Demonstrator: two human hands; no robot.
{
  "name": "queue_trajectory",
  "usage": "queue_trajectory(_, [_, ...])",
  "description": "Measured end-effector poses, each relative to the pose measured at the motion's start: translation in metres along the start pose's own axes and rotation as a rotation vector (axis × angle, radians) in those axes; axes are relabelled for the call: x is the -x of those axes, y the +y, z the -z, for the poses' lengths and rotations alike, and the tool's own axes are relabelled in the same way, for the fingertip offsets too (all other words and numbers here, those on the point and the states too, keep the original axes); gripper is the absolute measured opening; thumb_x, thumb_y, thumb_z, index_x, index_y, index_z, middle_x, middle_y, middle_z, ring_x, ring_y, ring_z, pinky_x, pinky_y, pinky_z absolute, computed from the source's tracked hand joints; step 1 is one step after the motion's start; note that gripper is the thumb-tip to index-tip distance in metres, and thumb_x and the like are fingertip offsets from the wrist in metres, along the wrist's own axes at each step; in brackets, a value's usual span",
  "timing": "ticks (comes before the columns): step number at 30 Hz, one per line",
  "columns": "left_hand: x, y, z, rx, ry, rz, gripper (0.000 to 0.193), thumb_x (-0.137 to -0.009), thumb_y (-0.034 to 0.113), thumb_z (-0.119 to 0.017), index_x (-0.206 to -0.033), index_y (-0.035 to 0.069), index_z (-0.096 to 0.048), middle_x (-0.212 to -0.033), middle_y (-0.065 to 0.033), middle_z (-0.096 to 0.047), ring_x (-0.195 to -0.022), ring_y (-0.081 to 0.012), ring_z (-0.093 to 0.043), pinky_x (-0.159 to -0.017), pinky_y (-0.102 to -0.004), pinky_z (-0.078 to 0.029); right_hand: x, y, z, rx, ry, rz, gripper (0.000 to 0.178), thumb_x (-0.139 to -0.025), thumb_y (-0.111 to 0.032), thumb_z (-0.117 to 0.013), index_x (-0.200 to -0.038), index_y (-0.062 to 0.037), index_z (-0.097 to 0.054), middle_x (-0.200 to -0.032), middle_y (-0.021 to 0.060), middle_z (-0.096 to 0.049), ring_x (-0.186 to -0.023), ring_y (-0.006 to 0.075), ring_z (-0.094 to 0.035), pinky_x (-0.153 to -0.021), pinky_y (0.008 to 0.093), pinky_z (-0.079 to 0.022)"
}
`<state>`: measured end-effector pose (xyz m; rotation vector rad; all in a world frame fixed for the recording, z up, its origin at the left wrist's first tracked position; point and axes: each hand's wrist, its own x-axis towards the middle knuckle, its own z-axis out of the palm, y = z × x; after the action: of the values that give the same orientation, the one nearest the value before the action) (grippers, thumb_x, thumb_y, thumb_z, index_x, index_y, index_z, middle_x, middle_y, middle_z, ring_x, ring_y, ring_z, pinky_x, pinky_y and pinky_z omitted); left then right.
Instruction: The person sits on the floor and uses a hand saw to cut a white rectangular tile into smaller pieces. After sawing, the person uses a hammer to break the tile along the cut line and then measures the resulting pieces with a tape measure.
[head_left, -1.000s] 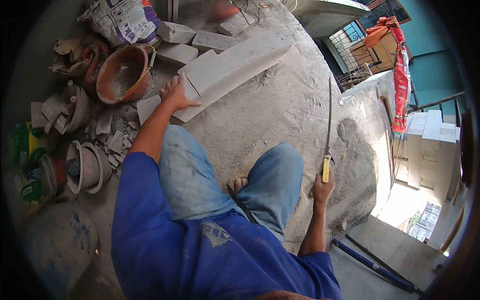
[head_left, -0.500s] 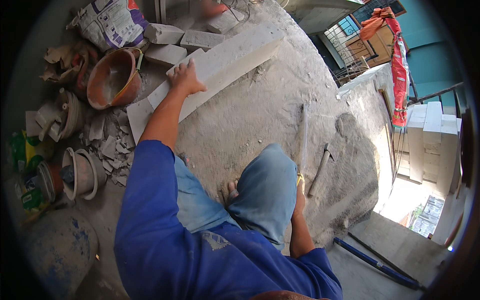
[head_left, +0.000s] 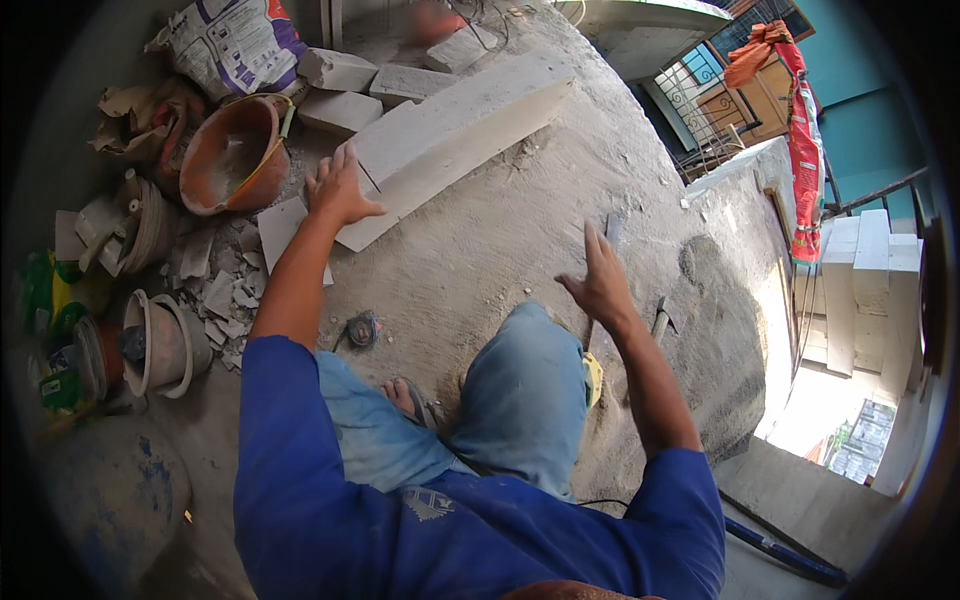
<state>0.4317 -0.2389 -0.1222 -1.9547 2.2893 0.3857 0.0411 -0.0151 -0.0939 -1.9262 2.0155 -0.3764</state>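
A long pale building block (head_left: pixel 470 125) lies slantwise on the dusty floor ahead. A narrow dark cut shows near its close end. My left hand (head_left: pixel 340 190) rests over that end, fingers spread and thumb apart; the palm's contact is hidden. A smaller pale piece (head_left: pixel 284 232) lies beside my left forearm. My right hand (head_left: pixel 603 280) is raised above the floor, open and bare. Under it lies a long tool that looks like a handsaw, its yellow handle (head_left: pixel 594 380) against my right knee and its blade (head_left: pixel 612 230) partly covered by my hand.
A hammer-like tool (head_left: pixel 661 322) lies right of my right forearm. On the left are an orange bucket (head_left: pixel 215 205), broken rubble (head_left: pixel 225 295), stacked pale tubs (head_left: pixel 165 350) and a printed sack (head_left: pixel 230 50). Several block pieces (head_left: pixel 335 70) sit behind the long block. A dark round object (head_left: pixel 362 329) lies near my foot.
My right hand has let go of the yellow handle and risen forward with fingers spread. My left hand has shifted back toward the block's close end, uncovering the dark cut.
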Motion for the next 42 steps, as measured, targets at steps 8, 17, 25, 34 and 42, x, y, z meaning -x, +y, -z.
queue_trajectory(8, [0.014, -0.023, -0.020, 0.048, 0.126, 0.039, 0.126, -0.062, 0.048, -0.090, -0.160, 0.005, -0.024, -0.153, -0.0176, -0.043, -0.143, -0.0380, -0.037, -0.120, -0.0519, -0.022, -0.213, -0.089, -0.022, 0.436, -0.106, 0.383, 0.123, -0.068, -0.028, -0.094, -0.162, -0.0089, -0.018, -0.166, 0.0183, -0.028, -0.153, 0.0389, -0.028, -0.120, 0.0583, -0.031])
queue_trajectory(17, [0.021, -0.028, -0.025, 0.128, 0.235, -0.038, 0.118, -0.060, 0.046, -0.089, -0.154, 0.002, -0.032, -0.143, -0.0168, -0.049, -0.134, -0.0345, -0.044, -0.116, -0.0498, -0.026, -0.319, -0.120, -0.043, 0.670, -0.432, 0.632, 0.142, -0.054, -0.037, -0.099, -0.165, -0.0166, -0.013, -0.170, 0.0140, -0.019, -0.157, 0.0347, -0.017, -0.128, 0.0553, -0.019])
queue_trajectory(25, [0.031, -0.026, -0.028, 0.119, 0.270, -0.052, 0.114, -0.062, 0.046, -0.089, -0.152, 0.001, -0.035, -0.141, -0.0164, -0.051, -0.133, -0.0341, -0.045, -0.115, -0.0487, -0.026, -0.308, -0.116, -0.058, 0.654, -0.267, 0.631, 0.132, -0.053, -0.034, -0.099, -0.163, -0.0193, -0.026, -0.150, 0.0116, -0.046, -0.142, 0.0300, -0.042, -0.111, 0.0486, -0.038])
queue_trajectory(34, [0.033, -0.030, -0.031, 0.137, 0.253, -0.348, 0.112, -0.061, 0.041, -0.089, -0.153, 0.004, -0.036, -0.140, -0.0161, -0.049, -0.134, -0.0338, -0.043, -0.115, -0.0473, -0.028, -0.213, -0.088, -0.049, 0.598, -0.267, 0.408, 0.117, -0.063, -0.033, -0.094, -0.160, -0.0154, -0.031, -0.146, 0.0151, -0.049, -0.136, 0.0313, -0.046, -0.102, 0.0524, -0.041])
queue_trajectory(42, [0.060, -0.019, -0.024, -0.093, 0.231, -0.484, 0.110, -0.059, 0.033, -0.087, -0.153, 0.005, -0.037, -0.134, -0.0160, -0.050, -0.129, -0.0348, -0.045, -0.113, -0.0482, -0.030, -0.117, -0.075, -0.053, 0.581, -0.107, 0.332, 0.093, -0.080, -0.026, -0.075, -0.161, -0.0135, -0.030, -0.147, 0.0212, -0.048, -0.134, 0.0365, -0.049, -0.106, 0.0572, -0.041])
